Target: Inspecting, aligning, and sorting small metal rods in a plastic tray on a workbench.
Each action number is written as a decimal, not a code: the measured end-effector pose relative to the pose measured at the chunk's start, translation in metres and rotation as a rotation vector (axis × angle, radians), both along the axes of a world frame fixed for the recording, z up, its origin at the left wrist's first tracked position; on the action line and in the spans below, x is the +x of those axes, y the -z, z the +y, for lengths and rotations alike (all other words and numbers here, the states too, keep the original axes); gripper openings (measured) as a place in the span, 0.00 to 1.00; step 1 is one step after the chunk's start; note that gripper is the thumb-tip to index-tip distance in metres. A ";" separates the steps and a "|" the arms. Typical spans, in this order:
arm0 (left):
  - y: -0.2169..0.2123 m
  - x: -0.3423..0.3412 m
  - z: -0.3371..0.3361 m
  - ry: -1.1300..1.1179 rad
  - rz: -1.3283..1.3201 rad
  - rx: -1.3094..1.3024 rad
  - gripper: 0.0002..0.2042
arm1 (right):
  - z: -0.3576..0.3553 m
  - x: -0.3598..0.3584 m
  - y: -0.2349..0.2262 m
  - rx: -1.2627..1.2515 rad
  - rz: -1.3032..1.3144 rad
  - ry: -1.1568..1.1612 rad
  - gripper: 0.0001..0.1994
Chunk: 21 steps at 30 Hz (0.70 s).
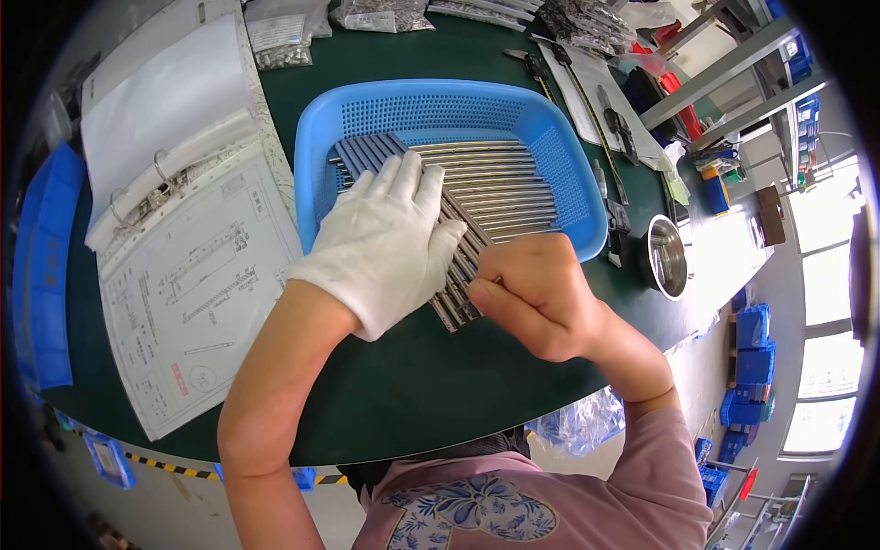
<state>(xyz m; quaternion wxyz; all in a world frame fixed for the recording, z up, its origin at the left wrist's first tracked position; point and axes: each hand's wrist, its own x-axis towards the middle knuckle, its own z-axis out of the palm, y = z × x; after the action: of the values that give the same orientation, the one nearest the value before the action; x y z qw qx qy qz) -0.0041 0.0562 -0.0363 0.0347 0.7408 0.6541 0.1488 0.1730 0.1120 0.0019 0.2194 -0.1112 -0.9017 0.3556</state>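
Metal rods (500, 188) lie stacked in blue basket (440, 105) on green table (431, 385), a bundle sticking out over its front edge. Left hand (385, 243), white glove, fingers together, flat on bundle. Right hand (536, 293) bare, pinching rod ends w/ thumb & fingertips.

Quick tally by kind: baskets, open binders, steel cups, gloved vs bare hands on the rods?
Blue basket: 1
Open binder: 1
Steel cup: 1
Gloved left hand: 1
Bare right hand: 1
Total: 5
Rods: too many to count.
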 end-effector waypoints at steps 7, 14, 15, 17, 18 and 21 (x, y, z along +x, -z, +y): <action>-0.006 -0.001 0.000 0.008 -0.025 -0.037 0.29 | 0.002 0.000 0.001 0.092 -0.009 -0.020 0.09; -0.012 -0.002 -0.003 0.000 -0.039 -0.102 0.29 | -0.004 0.012 0.004 -0.122 0.056 0.001 0.08; -0.016 -0.002 -0.003 0.006 -0.067 -0.164 0.29 | -0.005 0.012 0.005 -0.145 0.050 0.004 0.08; -0.012 -0.003 -0.004 0.003 -0.057 -0.119 0.29 | -0.005 0.011 0.005 -0.144 0.047 0.001 0.08; -0.010 -0.003 -0.005 0.001 -0.048 -0.074 0.29 | -0.005 0.010 0.005 -0.142 0.043 -0.002 0.08; -0.007 -0.002 -0.003 -0.004 -0.045 -0.078 0.28 | -0.002 0.010 0.005 -0.122 0.022 -0.004 0.08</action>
<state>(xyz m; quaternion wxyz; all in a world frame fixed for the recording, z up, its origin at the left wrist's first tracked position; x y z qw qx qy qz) -0.0063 0.0533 -0.0295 0.0778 0.7341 0.6600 0.1399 0.1826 0.1101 -0.0029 0.2215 -0.1188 -0.8761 0.4115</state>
